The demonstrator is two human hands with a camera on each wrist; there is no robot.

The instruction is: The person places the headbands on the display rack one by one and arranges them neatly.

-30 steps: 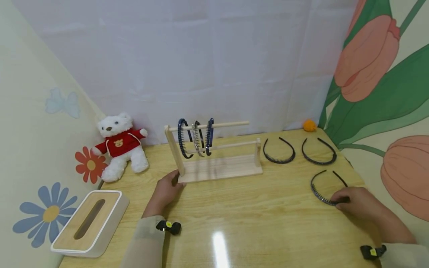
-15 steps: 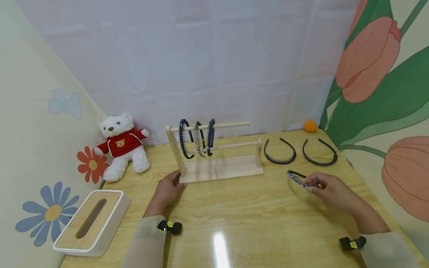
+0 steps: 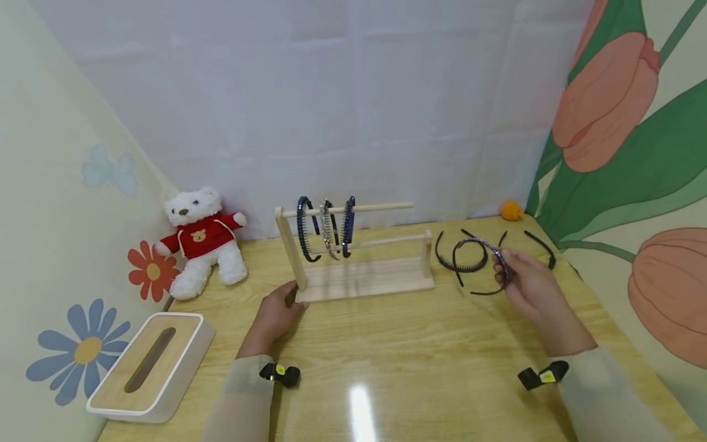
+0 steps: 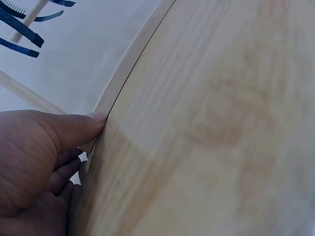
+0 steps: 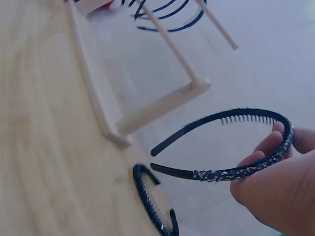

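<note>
My right hand [image 3: 533, 291] pinches a glittery dark headband [image 5: 236, 174] by its curved band, lifted off the table, with its two ends pointing toward the wooden headband rack [image 3: 364, 279]. Comb teeth line the band's inside in the right wrist view. On the rack's upper bar hang a dark blue headband [image 3: 301, 230], a silvery one [image 3: 326, 230] and another blue one [image 3: 347, 227]. My left hand [image 3: 276, 313] grips the left end of the rack's base, its thumb [image 4: 81, 129] on the front edge and the fingers partly hidden beyond it.
Two dark headbands lie right of the rack: one [image 3: 442, 261] behind the held headband, another [image 3: 544, 242] partly hidden by my right hand. An orange ball-like object [image 3: 511, 210] sits at the back corner. A teddy bear [image 3: 204, 239] and a tissue box [image 3: 188, 374] stand at the left.
My right hand has lifted the headband from the table's right side, carried it left and toward the rack, and turned it so its open ends face left. The left hand stays put.
</note>
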